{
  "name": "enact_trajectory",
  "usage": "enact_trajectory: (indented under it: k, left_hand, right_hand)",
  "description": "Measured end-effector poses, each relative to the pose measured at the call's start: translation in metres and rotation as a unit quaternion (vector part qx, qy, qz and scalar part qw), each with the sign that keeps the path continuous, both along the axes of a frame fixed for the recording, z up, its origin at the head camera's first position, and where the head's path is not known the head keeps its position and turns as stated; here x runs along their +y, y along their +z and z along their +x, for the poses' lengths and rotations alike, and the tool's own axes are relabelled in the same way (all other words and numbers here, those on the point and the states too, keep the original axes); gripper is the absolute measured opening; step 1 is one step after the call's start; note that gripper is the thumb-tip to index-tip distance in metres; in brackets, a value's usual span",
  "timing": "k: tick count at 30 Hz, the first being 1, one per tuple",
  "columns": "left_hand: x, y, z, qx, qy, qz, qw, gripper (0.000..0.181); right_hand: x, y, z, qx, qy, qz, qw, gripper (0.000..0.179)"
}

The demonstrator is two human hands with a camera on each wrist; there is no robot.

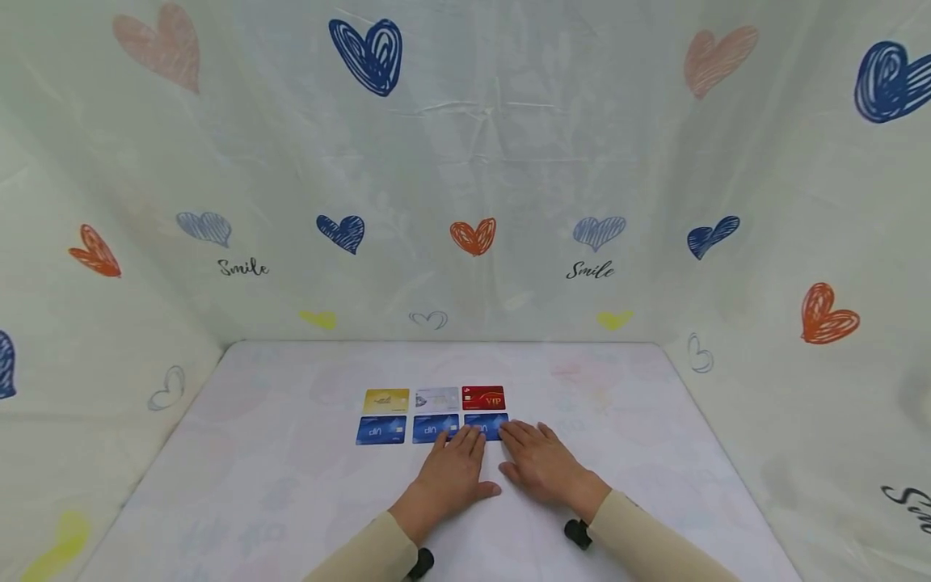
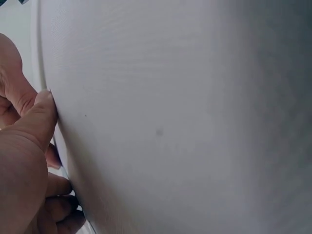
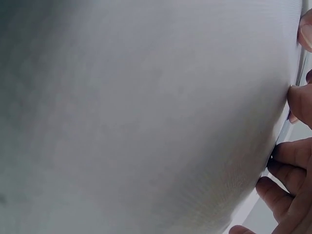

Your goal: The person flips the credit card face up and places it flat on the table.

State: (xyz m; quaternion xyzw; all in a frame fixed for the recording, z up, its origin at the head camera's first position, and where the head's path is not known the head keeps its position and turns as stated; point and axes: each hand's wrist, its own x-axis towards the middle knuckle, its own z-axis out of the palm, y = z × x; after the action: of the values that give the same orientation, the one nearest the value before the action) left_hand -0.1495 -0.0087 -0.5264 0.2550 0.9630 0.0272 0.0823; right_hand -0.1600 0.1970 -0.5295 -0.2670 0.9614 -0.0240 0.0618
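Two rows of three cards lie on the white-covered table. The far row has a gold card [image 1: 386, 400], a silver-white card [image 1: 436, 398] and a red VIP card [image 1: 483, 397]. Nearer are a left blue card [image 1: 381, 430], a middle blue card [image 1: 431, 426] and a right blue card [image 1: 486, 420], their lettering upside down. My left hand [image 1: 449, 478] lies flat, fingertips over the near edges of the middle and right blue cards, thumb out to the right. Fingers of my right hand [image 1: 541, 462] are extended, fingertips at the right blue card's right edge. Both wrist views show fingertips against the surface.
The white tabletop [image 1: 276, 436] stretches around the cards to both sides. A pale curtain [image 1: 473, 162] printed with hearts and "Smile" hangs behind the table and along its sides. Each wrist has a small black device, such as the right wrist camera [image 1: 578, 534].
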Motion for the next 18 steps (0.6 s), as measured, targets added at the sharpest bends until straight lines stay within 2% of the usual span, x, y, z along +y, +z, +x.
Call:
enact_trajectory:
  k: [18]
  left_hand:
    - [-0.0013,0.0006,0.0016,0.003,-0.005,0.003,1.0000,0.092]
  right_hand:
    - [-0.0020,0.0000,0.0009,-0.015,-0.021,-0.018,0.9995,0.068]
